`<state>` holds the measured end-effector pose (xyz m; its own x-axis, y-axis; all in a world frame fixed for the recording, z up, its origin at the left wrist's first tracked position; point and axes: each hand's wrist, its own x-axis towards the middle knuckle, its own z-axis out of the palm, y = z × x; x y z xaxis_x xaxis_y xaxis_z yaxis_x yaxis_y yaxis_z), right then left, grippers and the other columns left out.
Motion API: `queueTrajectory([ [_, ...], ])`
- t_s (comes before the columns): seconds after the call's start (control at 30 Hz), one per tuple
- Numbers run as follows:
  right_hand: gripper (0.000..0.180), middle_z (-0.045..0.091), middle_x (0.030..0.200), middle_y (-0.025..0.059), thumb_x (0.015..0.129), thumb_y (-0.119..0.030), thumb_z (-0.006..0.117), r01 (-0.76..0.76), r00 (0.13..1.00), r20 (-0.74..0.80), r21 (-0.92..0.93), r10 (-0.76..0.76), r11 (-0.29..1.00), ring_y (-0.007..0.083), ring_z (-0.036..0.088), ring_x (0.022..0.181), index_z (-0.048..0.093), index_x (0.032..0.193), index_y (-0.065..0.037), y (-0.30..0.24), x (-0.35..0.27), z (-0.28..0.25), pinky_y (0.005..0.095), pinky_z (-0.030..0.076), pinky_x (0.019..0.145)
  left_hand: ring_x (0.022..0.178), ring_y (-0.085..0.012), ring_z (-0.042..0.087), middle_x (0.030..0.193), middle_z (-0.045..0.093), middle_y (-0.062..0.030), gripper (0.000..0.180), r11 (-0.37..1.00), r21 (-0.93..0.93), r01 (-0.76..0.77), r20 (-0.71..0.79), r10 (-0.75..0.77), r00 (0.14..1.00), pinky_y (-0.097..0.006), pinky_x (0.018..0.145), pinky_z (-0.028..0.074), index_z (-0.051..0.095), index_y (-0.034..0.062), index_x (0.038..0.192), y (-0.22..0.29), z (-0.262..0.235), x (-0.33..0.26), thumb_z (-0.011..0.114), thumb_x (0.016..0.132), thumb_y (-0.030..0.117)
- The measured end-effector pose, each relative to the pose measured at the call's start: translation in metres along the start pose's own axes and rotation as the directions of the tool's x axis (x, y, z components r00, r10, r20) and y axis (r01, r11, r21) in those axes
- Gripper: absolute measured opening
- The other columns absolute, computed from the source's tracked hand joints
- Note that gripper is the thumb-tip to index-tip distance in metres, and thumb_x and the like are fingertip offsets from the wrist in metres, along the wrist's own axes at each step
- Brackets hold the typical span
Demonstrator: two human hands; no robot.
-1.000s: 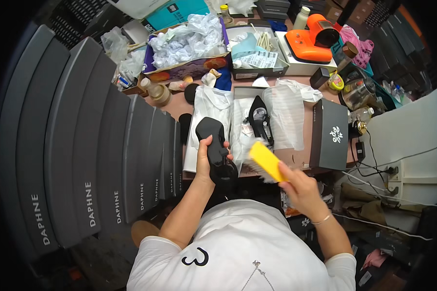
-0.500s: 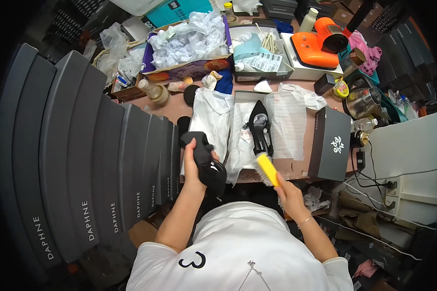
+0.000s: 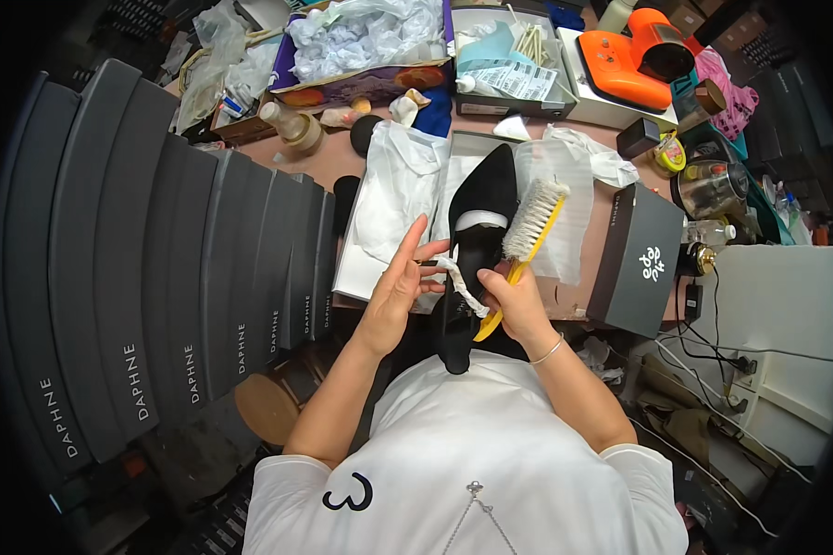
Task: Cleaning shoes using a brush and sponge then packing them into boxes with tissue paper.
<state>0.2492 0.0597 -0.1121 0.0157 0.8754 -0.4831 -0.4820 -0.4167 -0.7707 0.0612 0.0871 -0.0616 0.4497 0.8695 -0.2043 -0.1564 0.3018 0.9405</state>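
A black pointed shoe (image 3: 484, 190) is held up in front of my body, its toe pointing away and white padding inside. My right hand (image 3: 520, 305) is closed around a yellow-handled brush (image 3: 537, 222) with pale bristles, held beside the shoe; its fingertips go behind the shoe's right side. My left hand (image 3: 393, 301) is open at the shoe's left side, fingers spread. Its fingertips reach a strap with white wrapping (image 3: 463, 289); whether they pinch it is unclear. Behind the shoe, a shoebox with white paper (image 3: 398, 190) is partly covered.
Tall stacks of dark grey shoeboxes (image 3: 180, 277) stand on the left. A dark box lid (image 3: 627, 264) leans on the right. Farther back are a purple box of crumpled paper (image 3: 361, 79), a glass bottle (image 3: 292, 128) and an orange device (image 3: 620, 74). Cables (image 3: 713, 370) hang at right.
The black item in my left hand is no longer seen there, and that hand has opened. A shoe is now raised between my hands. The brush has turned bristles-up and moved nearer the shoe.
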Motion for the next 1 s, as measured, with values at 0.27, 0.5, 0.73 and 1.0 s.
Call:
queueTrajectory([
  [0.27, 0.017, 0.050, 0.073, -0.0016, 0.083, -0.005, 0.060, 0.091, 0.994, 0.072, -0.209, -0.077, 0.974, 0.0053, 0.047, 0.058, 0.049, 0.095, -0.004, -0.012, 0.000, 0.013, 0.0225, 0.040, 0.051, 0.119, -0.0268, 0.050, 0.144, 0.031, -0.0205, 0.074, 0.930, -0.366, 0.040, -0.485, -0.227, 0.845, -0.039, 0.093, 0.042, 0.004, 0.0189, 0.151, -0.033, -0.035, -0.010, 0.039, 0.097, 0.053],
  [0.5, 0.025, 0.059, 0.089, 0.0002, 0.077, -0.001, 0.058, 0.314, 0.796, 0.605, -0.439, 0.019, 0.842, 0.0072, 0.052, 0.081, 0.057, 0.103, 0.001, -0.037, 0.016, 0.035, 0.0228, 0.046, 0.075, 0.100, -0.0315, 0.063, 0.113, 0.060, -0.0166, 0.053, 0.581, -0.657, 0.481, 0.341, -0.340, 0.876, -0.046, 0.092, 0.051, 0.053, 0.0011, 0.122, -0.067, -0.019, -0.007, 0.053, 0.091, 0.044],
  [0.73, 0.025, 0.058, 0.081, -0.0005, 0.087, -0.012, 0.065, 0.337, 0.941, 0.215, -0.517, -0.262, 0.787, 0.0049, 0.051, 0.074, 0.059, 0.108, -0.001, -0.050, 0.024, -0.005, 0.0233, 0.045, 0.069, 0.099, -0.0305, 0.063, 0.108, 0.063, -0.0165, 0.037, 0.121, -0.939, 0.322, 0.174, -0.641, 0.747, -0.047, 0.086, 0.054, 0.058, 0.0032, 0.114, -0.098, -0.020, -0.004, 0.048, 0.093, 0.033],
  [1.0, 0.018, 0.060, 0.087, 0.0004, 0.090, -0.009, 0.059, 0.046, 0.977, 0.208, -0.449, 0.054, 0.892, 0.0048, 0.055, 0.078, 0.056, 0.107, -0.003, -0.053, -0.027, 0.013, 0.0195, 0.047, 0.066, 0.102, -0.0314, 0.060, 0.110, 0.060, -0.0123, 0.030, 0.411, -0.892, 0.191, -0.168, -0.690, 0.704, -0.049, 0.086, 0.052, 0.054, 0.0067, 0.113, -0.102, -0.014, -0.006, 0.043, 0.098, 0.030],
])
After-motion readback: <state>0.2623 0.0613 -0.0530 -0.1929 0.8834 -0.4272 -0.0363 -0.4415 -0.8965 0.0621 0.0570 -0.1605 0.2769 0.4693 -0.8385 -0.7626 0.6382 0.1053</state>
